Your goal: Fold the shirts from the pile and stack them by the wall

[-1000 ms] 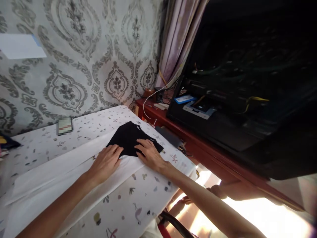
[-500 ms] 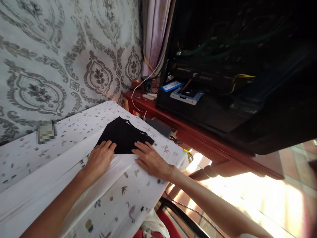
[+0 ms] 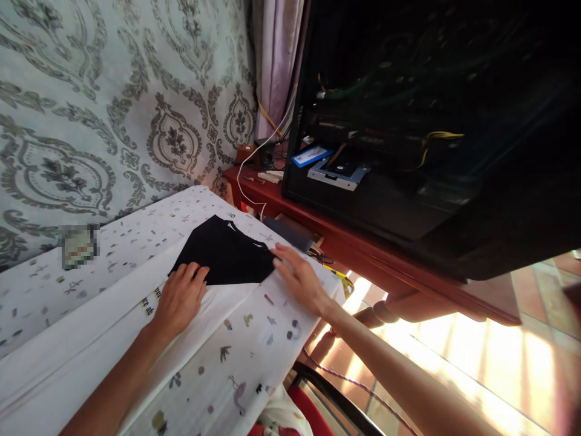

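Note:
A garment that looks like a shirt lies spread out. Its black upper part (image 3: 222, 254) has a curved neckline edge at the far right, and its white part (image 3: 86, 324) stretches toward the lower left with some dark and yellow lettering (image 3: 149, 303). My left hand (image 3: 184, 297) rests palm down where black meets white, fingers laid over the black cloth. At the black part's right corner is my right hand (image 3: 299, 275), fingers extended and lightly touching or just over the edge. Beneath the shirt is a white printed cloth (image 3: 218, 369).
A red-brown wooden desk (image 3: 345, 233) carries a large open computer case (image 3: 436, 200) on the right. A white cable (image 3: 245, 163) hangs over the desk's edge. Patterned wall (image 3: 113, 109) borders the left. A chair's dark armrest (image 3: 338, 393) stands below my right arm.
My right hand has moved right, off the black cloth's lower edge to its right corner. The left hand stays on the shirt. The whole view has shifted slightly.

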